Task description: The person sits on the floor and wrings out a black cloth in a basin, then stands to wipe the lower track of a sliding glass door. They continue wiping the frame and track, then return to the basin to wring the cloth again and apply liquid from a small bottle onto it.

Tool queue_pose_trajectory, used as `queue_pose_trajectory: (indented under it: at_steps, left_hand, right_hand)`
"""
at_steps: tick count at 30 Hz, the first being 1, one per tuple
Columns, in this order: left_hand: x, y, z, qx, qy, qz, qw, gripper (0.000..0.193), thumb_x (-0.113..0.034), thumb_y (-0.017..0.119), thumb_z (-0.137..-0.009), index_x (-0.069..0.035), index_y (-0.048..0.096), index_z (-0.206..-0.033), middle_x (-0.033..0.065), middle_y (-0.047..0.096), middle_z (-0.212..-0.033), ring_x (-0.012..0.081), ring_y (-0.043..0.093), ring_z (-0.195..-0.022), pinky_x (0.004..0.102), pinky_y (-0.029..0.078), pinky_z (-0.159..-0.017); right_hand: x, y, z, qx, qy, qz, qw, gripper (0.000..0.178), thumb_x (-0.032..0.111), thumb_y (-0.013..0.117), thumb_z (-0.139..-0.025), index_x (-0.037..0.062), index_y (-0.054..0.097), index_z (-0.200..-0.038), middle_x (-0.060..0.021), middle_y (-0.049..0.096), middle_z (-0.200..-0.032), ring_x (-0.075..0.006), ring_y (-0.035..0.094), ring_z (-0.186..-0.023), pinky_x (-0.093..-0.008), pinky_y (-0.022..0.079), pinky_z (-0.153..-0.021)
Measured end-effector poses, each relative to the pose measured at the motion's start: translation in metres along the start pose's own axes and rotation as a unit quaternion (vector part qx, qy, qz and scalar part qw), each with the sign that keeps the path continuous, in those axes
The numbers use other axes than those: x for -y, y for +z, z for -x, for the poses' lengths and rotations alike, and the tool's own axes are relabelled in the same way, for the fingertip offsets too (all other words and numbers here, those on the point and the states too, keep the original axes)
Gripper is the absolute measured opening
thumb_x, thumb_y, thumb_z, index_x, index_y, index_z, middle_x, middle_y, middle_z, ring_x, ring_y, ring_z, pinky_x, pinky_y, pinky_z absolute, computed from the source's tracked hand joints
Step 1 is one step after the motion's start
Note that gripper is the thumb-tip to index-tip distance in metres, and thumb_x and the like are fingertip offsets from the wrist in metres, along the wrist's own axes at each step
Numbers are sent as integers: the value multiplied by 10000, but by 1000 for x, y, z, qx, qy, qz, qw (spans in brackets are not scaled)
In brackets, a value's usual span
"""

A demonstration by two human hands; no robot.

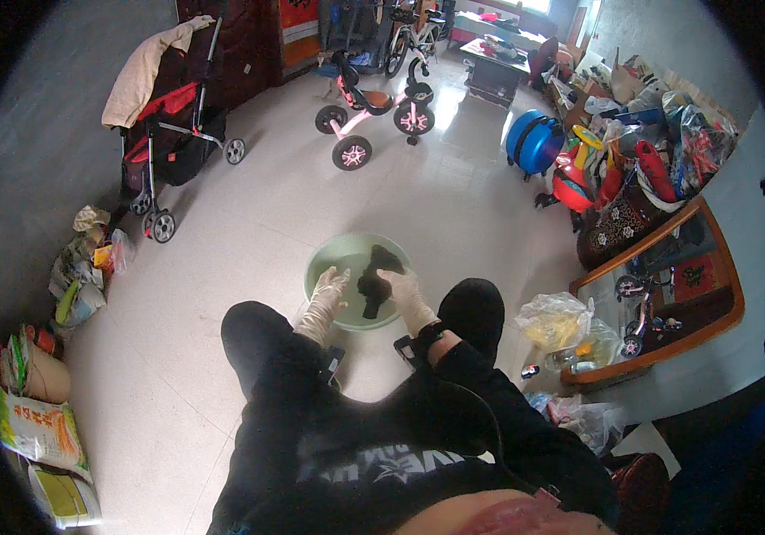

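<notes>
Pinching a dark cloth point(374, 282) in a pale green basin point(327, 253), mid-frame: the fingers of the gloved right hand point(405, 292).
The left hand point(330, 283) looks empty, fingers parted; work appears unfinished, the cloth not yet lifted out.

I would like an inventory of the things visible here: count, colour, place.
basin: 1, pale green, on floor
dark cloth: 1, blackish, in the basin
stroller: 1, black and red, upper left
cover: 1, cream, over stroller
tricycle: 1, pink and black, upper middle
bicycle: 1 distinguishable, white, far back
case: 1, blue, upper right
heap: uncountable, mixed colours, right wall
mirror: 1, brown-framed, right wall
plastic bags: several, clear, beside mirror
packages: several, mixed, left wall
left gloved hand: 1, cream, over basin
right gloved hand: 1, cream, holding cloth
legs: 2, black, beside basin
</notes>
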State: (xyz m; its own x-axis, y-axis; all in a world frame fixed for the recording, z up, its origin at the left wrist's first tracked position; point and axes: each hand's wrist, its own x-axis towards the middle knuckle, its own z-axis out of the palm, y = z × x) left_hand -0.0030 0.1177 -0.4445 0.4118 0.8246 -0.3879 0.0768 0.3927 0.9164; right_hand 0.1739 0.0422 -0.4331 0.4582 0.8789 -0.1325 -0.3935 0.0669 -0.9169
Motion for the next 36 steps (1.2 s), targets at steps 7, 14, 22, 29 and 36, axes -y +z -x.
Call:
queue_pose_trajectory:
  at_steps: [7, 14, 22, 29, 36]
  left_hand:
    - [-18, -10, 15, -18, 20, 94, 995, 734, -355, 660, -885, -107, 275, -1458, 105, 396, -1456, 299, 398, -1316, 563, 400, -995]
    - [-44, -26, -17, 78, 126, 185, 971, 605, -233, 669, -878, -39, 381, -1374, 127, 553, -1264, 271, 540, -1165, 421, 532, -880]
    - [-37, -8, 17, 44, 73, 206, 975, 521, -176, 621, -933, -35, 393, -1379, 125, 538, -1224, 227, 556, -1113, 346, 508, -926]
    - [-45, -31, -4, -60, -53, 206, 975, 512, -215, 562, -974, -8, 377, -1404, 174, 512, -1304, 251, 539, -1159, 350, 477, -974]
    - [-32, -29, -28, -59, -166, 227, 958, 469, -176, 498, -997, 1, 366, -1411, 167, 514, -1316, 223, 544, -1156, 334, 483, -949]
  right_hand:
    - [-21, 17, -13, -19, 11, 182, 983, 345, 63, 700, -744, -32, 616, -1065, -85, 660, -953, -184, 628, -824, -300, 496, -739]
    - [-17, 25, -5, -75, 48, 156, 984, 405, 50, 738, -627, -40, 595, -996, -122, 658, -859, -222, 641, -761, -332, 512, -679]
    - [-32, 49, -4, -61, 158, 67, 983, 391, 35, 691, -699, -16, 547, -1059, -76, 610, -931, -173, 589, -843, -313, 477, -770]
    - [-62, 59, -16, -63, 361, 30, 930, 326, -12, 654, -801, -35, 540, -1105, -111, 633, -994, -205, 641, -867, -322, 517, -772]
    - [-73, 47, -22, 26, 378, 109, 919, 256, 31, 648, -837, -44, 587, -1074, -119, 681, -917, -206, 671, -750, -326, 537, -699]
